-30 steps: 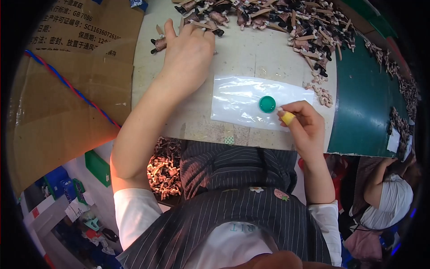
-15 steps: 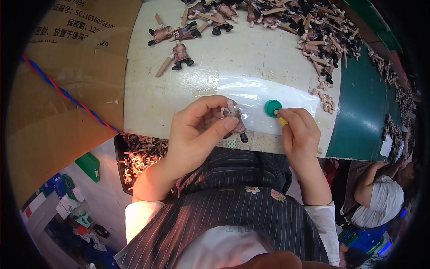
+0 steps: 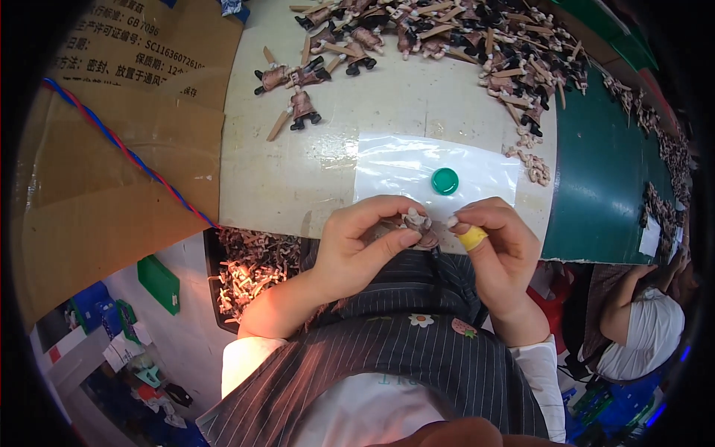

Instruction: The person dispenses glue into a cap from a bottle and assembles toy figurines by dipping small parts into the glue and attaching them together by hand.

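Between the thumb and fingers of my left hand [image 3: 365, 242] is a small figurine [image 3: 423, 227] in pinkish-brown clothing, held near the table's front edge. My right hand [image 3: 500, 249] pinches a tiny pale piece [image 3: 451, 221] just right of the figurine, with a small gap between them. Its kind is too small to make out. Yellow tape [image 3: 472, 238] wraps a digit of that hand. Beyond both hands, a round green cap [image 3: 445, 181] lies on a clear plastic sheet [image 3: 380, 167].
Many figurines with flat wooden-coloured pieces [image 3: 514, 71] are heaped at the far right. Small pale parts [image 3: 532, 167] lie below them. Left stand a cardboard box [image 3: 149, 141] and a dark bin [image 3: 223, 313] of small parts. Another person [image 3: 648, 328] sits at the right.
My right hand has left the green cap and come nearer to the figurine, with a tiny pale piece in its fingertips. The left hand has brought the figurine right and closer to me.
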Tool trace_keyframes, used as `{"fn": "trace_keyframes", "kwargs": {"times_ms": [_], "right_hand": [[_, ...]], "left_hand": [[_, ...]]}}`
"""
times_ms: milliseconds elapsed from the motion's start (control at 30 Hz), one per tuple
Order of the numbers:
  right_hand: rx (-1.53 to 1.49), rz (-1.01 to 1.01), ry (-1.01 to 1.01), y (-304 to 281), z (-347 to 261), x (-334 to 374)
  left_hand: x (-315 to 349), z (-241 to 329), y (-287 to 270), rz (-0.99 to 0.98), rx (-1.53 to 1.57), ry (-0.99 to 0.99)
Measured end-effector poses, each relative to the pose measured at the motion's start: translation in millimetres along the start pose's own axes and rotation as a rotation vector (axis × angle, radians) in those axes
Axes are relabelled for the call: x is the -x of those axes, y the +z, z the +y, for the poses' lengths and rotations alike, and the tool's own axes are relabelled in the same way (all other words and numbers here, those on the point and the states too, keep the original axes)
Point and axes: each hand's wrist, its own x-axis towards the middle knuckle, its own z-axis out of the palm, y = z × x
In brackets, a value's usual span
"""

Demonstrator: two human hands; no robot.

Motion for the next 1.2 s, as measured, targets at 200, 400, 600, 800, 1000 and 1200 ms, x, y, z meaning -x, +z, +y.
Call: {"fn": "trace_keyframes", "kwargs": {"times_ms": [200, 400, 600, 800, 1000, 1200], "right_hand": [[0.106, -0.055, -0.097, 4, -2, 4], [0.161, -0.119, -0.121, 1, -3, 9], [0.132, -0.151, -0.123, 5, 1, 15], [0.087, -0.16, -0.154, 13, 3, 14], [0.049, -0.168, -0.201, 15, 8, 16], [0.037, -0.163, -0.194, 24, 13, 20]], "left_hand": [[3, 0, 8, 0.027, -0.133, 0.049], [5, 9, 12, -0.008, -0.685, 0.294], [10, 3, 16, 0.026, -0.711, 0.412], [15, 4, 14, 0.042, -0.728, 0.447], [20, 5, 17, 0.077, -0.754, 0.461], [27, 12, 14, 0.074, -0.838, 0.393]]}}
